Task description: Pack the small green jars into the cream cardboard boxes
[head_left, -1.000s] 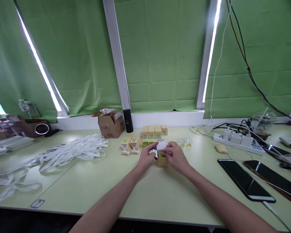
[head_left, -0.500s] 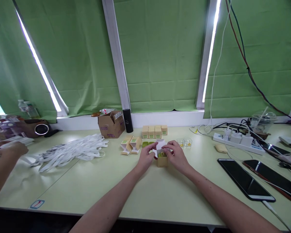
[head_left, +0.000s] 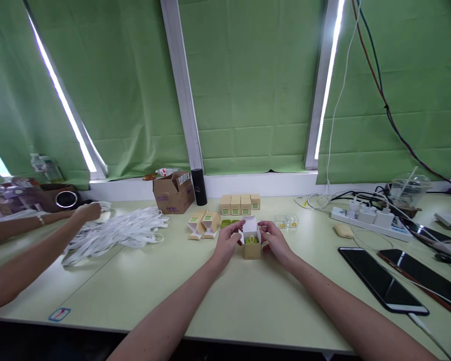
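Note:
A small brown paper box (head_left: 252, 253) stands on the table with its white-lined lid up. Inside it shows a green object with a pale loop (head_left: 251, 240). My left hand (head_left: 226, 242) grips the box's left side, and my right hand (head_left: 275, 240) has its fingers at the right side. Just behind are green pieces (head_left: 227, 222), partly covered by my left hand. Two open brown boxes (head_left: 210, 224) lie left of them. Several closed boxes (head_left: 240, 204) stand in rows farther back. Small clear containers (head_left: 286, 221) with something yellow sit beyond my right hand.
A co-worker's hand (head_left: 88, 212) is over a heap of white straps (head_left: 126, 230) at left. A cardboard box (head_left: 172, 193) and black cylinder (head_left: 198, 187) stand at the back. Right are a phone (head_left: 383, 281), a power strip (head_left: 370, 224) and cables.
My fingers have moved from the box's top opening to its sides, and the green object inside shows more. The co-worker's hand has moved right to the straps.

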### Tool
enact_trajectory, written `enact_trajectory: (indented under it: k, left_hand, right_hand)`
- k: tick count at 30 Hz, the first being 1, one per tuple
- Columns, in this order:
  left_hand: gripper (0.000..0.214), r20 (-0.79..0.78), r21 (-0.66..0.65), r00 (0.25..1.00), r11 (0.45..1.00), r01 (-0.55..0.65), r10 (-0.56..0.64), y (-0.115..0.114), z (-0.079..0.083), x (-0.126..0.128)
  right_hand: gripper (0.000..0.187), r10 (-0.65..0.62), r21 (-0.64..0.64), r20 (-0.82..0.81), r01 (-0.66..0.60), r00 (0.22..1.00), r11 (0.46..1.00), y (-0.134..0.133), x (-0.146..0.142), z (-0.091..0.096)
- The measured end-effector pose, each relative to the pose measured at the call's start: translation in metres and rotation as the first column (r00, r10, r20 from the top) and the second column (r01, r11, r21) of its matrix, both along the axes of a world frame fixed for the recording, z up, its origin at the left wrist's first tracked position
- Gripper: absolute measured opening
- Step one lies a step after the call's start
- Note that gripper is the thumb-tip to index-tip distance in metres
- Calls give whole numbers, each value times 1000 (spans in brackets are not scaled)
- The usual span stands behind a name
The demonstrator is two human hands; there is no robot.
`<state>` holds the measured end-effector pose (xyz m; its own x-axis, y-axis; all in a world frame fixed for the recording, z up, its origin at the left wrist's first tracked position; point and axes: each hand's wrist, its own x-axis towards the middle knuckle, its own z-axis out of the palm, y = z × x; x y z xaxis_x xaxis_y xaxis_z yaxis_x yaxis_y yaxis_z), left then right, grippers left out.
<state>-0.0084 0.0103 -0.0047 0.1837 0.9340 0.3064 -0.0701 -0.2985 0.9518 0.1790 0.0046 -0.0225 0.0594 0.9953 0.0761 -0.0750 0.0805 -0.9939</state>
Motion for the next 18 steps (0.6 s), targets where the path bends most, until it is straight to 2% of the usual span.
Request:
enact_trajectory:
  k: [5, 12, 18]
  left_hand:
    - [44, 24, -15, 1000, 1000, 6, -5, 5, -4, 0]
    - [47, -76, 82, 997, 997, 2, 5, 11, -10, 3]
    - [46, -166, 98, 986, 995, -10, 27, 6, -7, 5]
  right_hand:
    - [41, 38, -14, -16, -39, 999, 999, 0, 0, 0]
    - [44, 29, 35, 4, -29, 1000, 999, 1, -1, -4]
    - [48, 58, 39, 41, -60, 997, 997, 0, -1, -6]
